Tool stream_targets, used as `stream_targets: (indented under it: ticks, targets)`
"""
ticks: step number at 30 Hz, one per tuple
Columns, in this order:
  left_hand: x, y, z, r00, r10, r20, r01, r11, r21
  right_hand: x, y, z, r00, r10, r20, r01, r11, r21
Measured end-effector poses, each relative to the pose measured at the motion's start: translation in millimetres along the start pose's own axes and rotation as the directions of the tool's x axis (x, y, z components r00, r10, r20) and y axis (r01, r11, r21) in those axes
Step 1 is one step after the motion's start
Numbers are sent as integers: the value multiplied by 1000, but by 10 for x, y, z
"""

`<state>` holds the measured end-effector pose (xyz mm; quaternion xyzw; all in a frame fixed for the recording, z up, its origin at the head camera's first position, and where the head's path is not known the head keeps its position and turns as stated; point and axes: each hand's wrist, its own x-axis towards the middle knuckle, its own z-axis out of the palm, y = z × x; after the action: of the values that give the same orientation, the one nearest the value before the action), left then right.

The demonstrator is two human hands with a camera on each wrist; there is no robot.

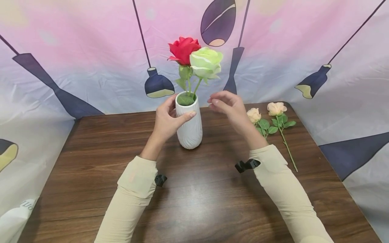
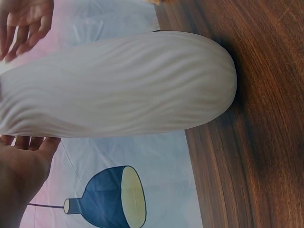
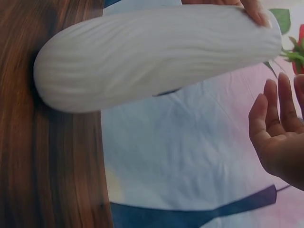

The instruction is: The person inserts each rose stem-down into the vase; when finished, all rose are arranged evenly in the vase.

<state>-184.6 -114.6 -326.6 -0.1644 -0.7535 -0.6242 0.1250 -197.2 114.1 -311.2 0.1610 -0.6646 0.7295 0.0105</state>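
Observation:
A white ribbed vase (image 1: pixel 189 130) stands upright on the table, with a red rose (image 1: pixel 183 50) and a pale green rose (image 1: pixel 206 62) in it. My left hand (image 1: pixel 168 119) grips the vase near its rim, thumb across the front and fingers behind the left side. To the right of the vase, my right hand (image 1: pixel 229 108) is raised with loosely bent fingers, apart from it and holding nothing. The right wrist view shows the same gap between the right fingers (image 3: pixel 259 114) and the vase (image 3: pixel 156 57).
Two peach roses (image 1: pixel 276 109) with green leaves lie at the right of the brown wooden table (image 1: pixel 194 202), one partly behind my right forearm. A printed cloth (image 1: pixel 115 67) with lamp pictures hangs behind the table. Something white (image 1: pixel 18 216) shows at the lower left.

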Motion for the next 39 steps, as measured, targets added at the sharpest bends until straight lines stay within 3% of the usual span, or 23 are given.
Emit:
stream_targets:
  ticks: [11,17,24,30,33,39]
  targets:
    - [-2,0,1,1000,4,2,-4,1000,-19,-352,116,-493,999,0,-46,1,1000,25]
    - [2,1,3,1000,5,3,-5,1000,-21,-472,238,-811,993,4,-116,10,993,118]
    - [2,-8,3,1000,3,3,-3,1000,-21,-571,409,-1238,959,84,-271,-32,981,190]
    - [-4,-5,0,1000,0,-1,0,1000,-17,-682,576,-1542,941,166,-295,-86,961,265]
    - [-5,-7,2,1000,-5,-1,5,1000,-18,-735,664,-1659,928,224,-298,-157,960,232]
    - [-4,-6,4,1000,-4,-3,4,1000,-9,-838,845,-1865,883,319,-344,-306,947,92]
